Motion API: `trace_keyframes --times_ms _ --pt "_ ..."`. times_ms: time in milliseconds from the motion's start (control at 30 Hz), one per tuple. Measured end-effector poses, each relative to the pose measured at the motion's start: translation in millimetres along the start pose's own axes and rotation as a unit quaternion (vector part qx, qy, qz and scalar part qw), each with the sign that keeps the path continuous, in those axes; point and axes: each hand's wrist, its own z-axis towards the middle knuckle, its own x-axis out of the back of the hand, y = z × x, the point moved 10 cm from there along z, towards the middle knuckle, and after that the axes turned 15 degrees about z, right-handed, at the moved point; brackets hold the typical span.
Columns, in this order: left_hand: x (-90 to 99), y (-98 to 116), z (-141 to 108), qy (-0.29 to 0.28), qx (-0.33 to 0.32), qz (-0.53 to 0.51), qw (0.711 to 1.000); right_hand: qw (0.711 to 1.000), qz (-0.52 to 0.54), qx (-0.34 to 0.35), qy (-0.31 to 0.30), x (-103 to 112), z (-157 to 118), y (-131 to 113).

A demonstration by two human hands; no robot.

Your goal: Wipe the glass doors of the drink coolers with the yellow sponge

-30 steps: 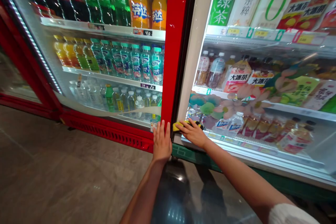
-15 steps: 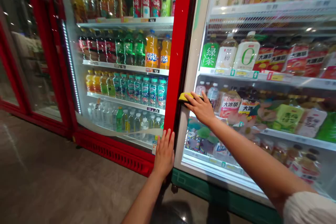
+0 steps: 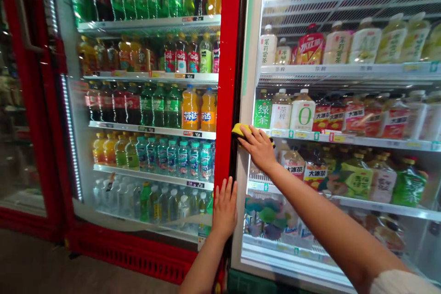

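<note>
My right hand [image 3: 259,147] presses a yellow and black sponge [image 3: 241,131] against the pale left frame [image 3: 245,101] of the right-hand fridge, near the gap between the two fridges. Its fingers lie over the sponge, with the fingertips reaching toward its left end. Lower and to the left, my left hand [image 3: 225,206] rests with its fingers stretched upward on the red frame [image 3: 228,78] of the left fridge, at its right edge. Nothing is held in it.
Behind the left glass, shelves [image 3: 155,126] hold rows of soda and water bottles. Tea bottles [image 3: 303,110] line the right fridge's shelves. Another red-framed fridge door with a handle [image 3: 29,18] stands at the far left. Dark floor [image 3: 31,262] shows at the lower left.
The view has tilted up, so upper shelves show and less floor does. My right hand stays on the sponge at the frame. My left hand has shifted slightly right along the fridge edge.
</note>
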Motion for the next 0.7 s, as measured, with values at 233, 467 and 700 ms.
trace_keyframes --times_ms 233,467,700 --pt "-5.3 -32 1 0.032 0.008 0.001 0.999 0.991 0.026 0.048 -0.12 -45 -145 -84" --pt "-20.3 -47 -5 0.025 -0.031 -0.017 0.999 0.98 0.057 0.074 -0.176 -58 -165 -104" --pt "-20.1 -36 7 0.02 -0.016 -0.045 0.999 0.993 -0.011 -0.054 -0.1 -8 -94 -21"
